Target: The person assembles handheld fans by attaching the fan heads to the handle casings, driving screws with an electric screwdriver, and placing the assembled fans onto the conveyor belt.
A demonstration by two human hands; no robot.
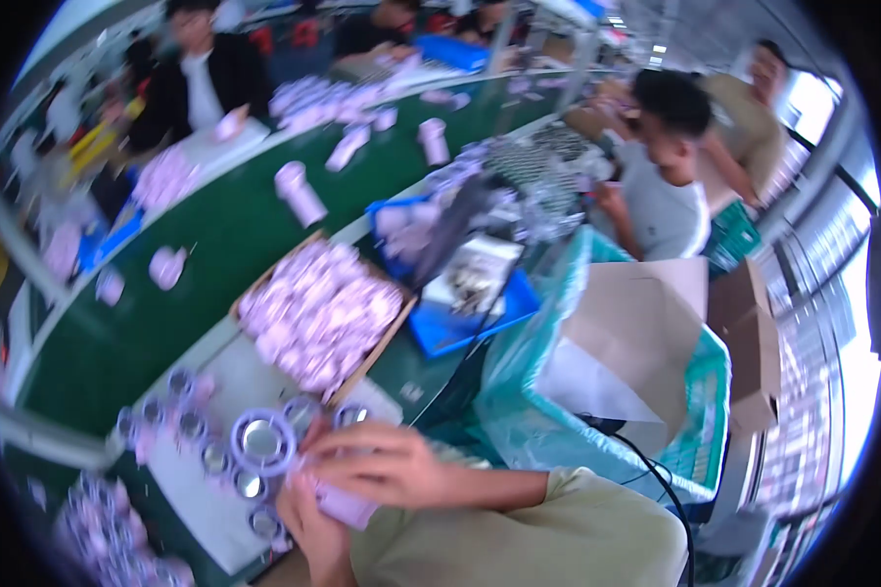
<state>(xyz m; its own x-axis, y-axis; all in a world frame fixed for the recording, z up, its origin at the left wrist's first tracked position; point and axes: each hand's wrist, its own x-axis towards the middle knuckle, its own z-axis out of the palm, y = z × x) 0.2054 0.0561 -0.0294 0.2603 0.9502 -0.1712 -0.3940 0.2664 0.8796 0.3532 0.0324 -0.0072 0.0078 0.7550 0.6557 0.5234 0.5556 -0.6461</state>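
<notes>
A lilac-pink plastic piece is between my hands at the near edge of the worktop. It resembles the body of a small handheld device. My left hand wraps round it from below. Across its top lies my right hand, fingers bent together and slightly blurred; the fingertips meet the piece near its upper end. Just left of the fingertips is a lilac ring with a shiny silver disc; whether it joins the held piece is hidden. Several similar round parts stand on the pale board beside my left hand.
Ahead, a cardboard box brims with pink parts. A green conveyor curves past, carrying loose pink pieces. A blue tray and a lined turquoise crate stand to the right. More ringed parts pile at lower left. Co-workers sit around.
</notes>
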